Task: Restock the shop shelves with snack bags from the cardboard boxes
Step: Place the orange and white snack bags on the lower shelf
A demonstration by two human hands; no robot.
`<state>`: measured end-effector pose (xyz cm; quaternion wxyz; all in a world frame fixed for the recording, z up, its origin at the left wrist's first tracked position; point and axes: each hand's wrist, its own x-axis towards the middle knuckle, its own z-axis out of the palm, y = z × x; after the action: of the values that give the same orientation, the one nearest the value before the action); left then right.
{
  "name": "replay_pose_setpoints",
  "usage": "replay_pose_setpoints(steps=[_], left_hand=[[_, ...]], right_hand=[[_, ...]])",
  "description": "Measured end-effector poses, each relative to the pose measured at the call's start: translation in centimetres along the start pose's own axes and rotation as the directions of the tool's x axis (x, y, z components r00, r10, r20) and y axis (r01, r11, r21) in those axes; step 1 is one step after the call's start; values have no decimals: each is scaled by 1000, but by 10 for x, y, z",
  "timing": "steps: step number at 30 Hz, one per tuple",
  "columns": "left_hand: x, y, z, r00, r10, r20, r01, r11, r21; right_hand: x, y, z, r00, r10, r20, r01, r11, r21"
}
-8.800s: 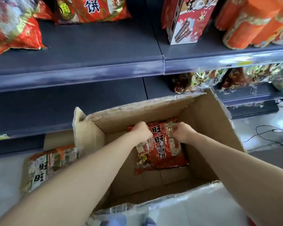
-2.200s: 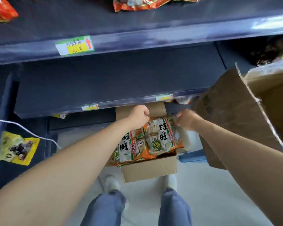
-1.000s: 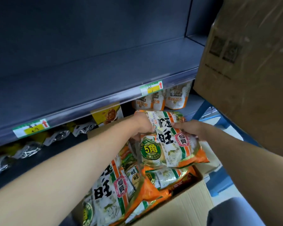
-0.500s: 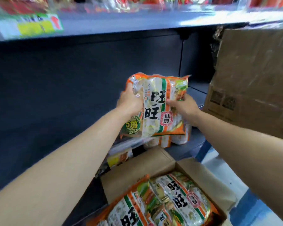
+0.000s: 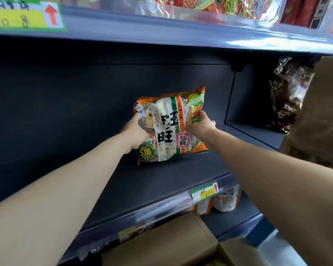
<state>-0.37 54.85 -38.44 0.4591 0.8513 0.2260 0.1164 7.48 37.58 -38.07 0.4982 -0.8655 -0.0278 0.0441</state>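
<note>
Dark blue metal shelf [image 5: 161,181]: left hand [image 5: 136,131] at nine o'clock, right hand [image 5: 199,127] at three, fingers curl round an orange-and-white plastic snack bag [image 5: 169,129], upright, likely label-out for shoppers.

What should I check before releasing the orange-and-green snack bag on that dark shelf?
1. Grip: left hand and right hand each hold a side of the snack bag: ok.
2. Bottom edge seated on the shelf: it looks down, but contact is not certain: cannot tell.
3. Printed front faces the aisle and the bag is roughly upright: ok.
4. Bare shelf board on both sides of the bag: ok.
5. Bag backed against the rear panel so that it stands alone: the gap is hidden: cannot tell.
6. Cardboard box at the right stands apart from the bag: ok.
</note>
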Motion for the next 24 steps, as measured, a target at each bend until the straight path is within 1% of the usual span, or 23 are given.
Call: replay_pose_setpoints(steps=[3,5,7,11,16,19,22,24], left_hand=[[23,-2,3,997,-9,-75,10,1000,26],[36,-2,8,993,-9,-119,15,999,52],[48,-4,13,989,-20,-144,28,998,52],[63,-10,22,984,-55,-172,62,998,31],[76,-15,29,977,-35,-209,34,999,-11],[78,-15,32,980,-32,-198,24,999,-44],[75,-14,34,986,-39,-161,33,999,-41],[73,-13,33,988,-39,-147,33,999,-39]], right_hand=[[31,-1,10,996,-57,63,57,998,0],[52,-2,16,992,-93,80,92,996,14],[69,0,22,988,-127,88,124,992,37],[90,7,33,985,-141,98,139,990,33],[105,18,43,975,-187,117,163,969,186],[106,19,37,964,-213,161,168,953,253],[102,20,34,949,-239,205,206,964,168],[96,20,33,948,-220,231,200,974,107]])
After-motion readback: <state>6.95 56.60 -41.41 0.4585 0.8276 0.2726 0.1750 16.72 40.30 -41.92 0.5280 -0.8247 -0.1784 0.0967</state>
